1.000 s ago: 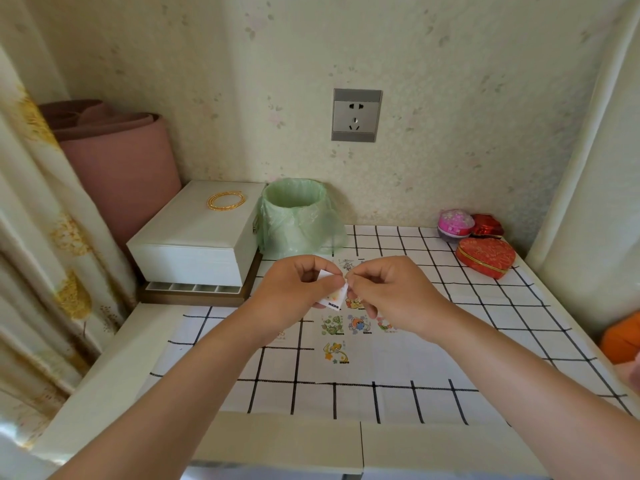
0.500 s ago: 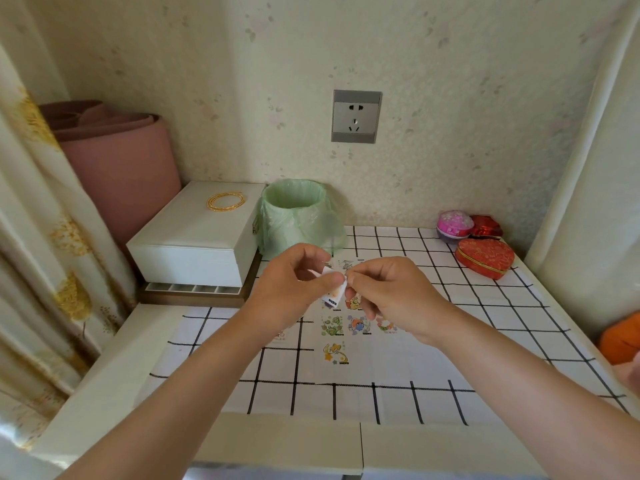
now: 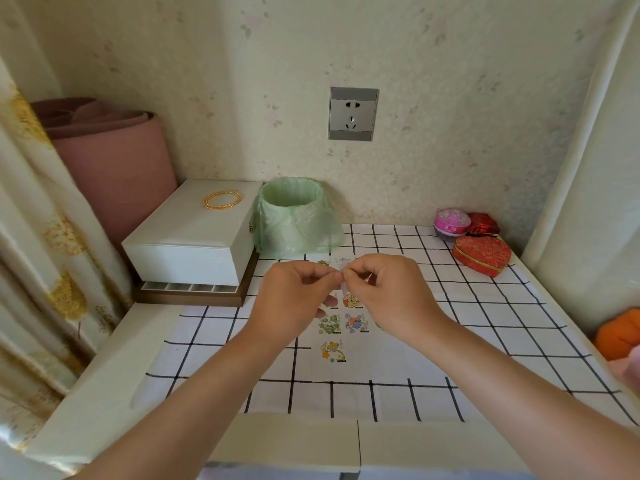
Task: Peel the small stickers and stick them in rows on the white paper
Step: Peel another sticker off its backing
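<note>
Small sticker [image 3: 343, 289] is pinched between left hand [image 3: 294, 301] and right hand [image 3: 389, 296], raised over white paper [image 3: 381, 358].

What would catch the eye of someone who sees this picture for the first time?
First, the left hand and the right hand, which pinch a small white sticker slip between them at the centre. Beneath them lies the white paper sheet with colourful cartoon stickers in rows. A red heart-shaped box sits far right.
</note>
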`<state>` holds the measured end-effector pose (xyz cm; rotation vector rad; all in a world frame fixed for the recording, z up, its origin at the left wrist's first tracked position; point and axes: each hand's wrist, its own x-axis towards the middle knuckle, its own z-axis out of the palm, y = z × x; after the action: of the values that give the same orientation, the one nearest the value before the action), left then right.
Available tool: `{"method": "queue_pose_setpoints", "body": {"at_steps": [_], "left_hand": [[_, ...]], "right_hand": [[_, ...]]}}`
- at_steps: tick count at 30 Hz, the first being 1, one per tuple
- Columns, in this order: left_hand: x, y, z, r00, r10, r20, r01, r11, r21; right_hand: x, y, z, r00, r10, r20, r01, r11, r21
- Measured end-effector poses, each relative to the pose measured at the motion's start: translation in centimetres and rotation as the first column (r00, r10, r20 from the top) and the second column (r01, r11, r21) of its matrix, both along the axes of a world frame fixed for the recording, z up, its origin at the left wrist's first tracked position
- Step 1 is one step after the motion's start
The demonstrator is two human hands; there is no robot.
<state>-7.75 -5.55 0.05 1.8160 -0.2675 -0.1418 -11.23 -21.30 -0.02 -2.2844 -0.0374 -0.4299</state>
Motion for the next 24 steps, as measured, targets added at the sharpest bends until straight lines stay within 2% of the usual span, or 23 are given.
{"method": "queue_pose_setpoints", "body": {"at_steps": [5,11,18,24], "left_hand": [[-0.12,-0.07,0.07,1.0,0.021,0.006,-0.021,0.999,0.04],[-0.37,-0.37,0.12,0.999,0.048,0.002,-0.048,0.999,0.023],[-0.48,-0.54,0.12,0.997,0.029,0.066,-0.033,0.998,0.06],[-0.38,-0.55,0.54,0.999,-0.021,-0.046,0.021,1.0,-0.019]], "right_hand": [[0.03,0.05,-0.04,1.0,0.004,0.001,-0.004,0.998,-0.066],[0.11,0.17,-0.19,1.0,-0.007,0.018,0.008,0.998,-0.07],[0.13,0.07,-0.34,1.0,-0.024,0.018,0.025,0.995,-0.1],[0.38,-0.17,-0.37,0.999,-0.036,0.017,0.036,0.998,-0.044]]}}
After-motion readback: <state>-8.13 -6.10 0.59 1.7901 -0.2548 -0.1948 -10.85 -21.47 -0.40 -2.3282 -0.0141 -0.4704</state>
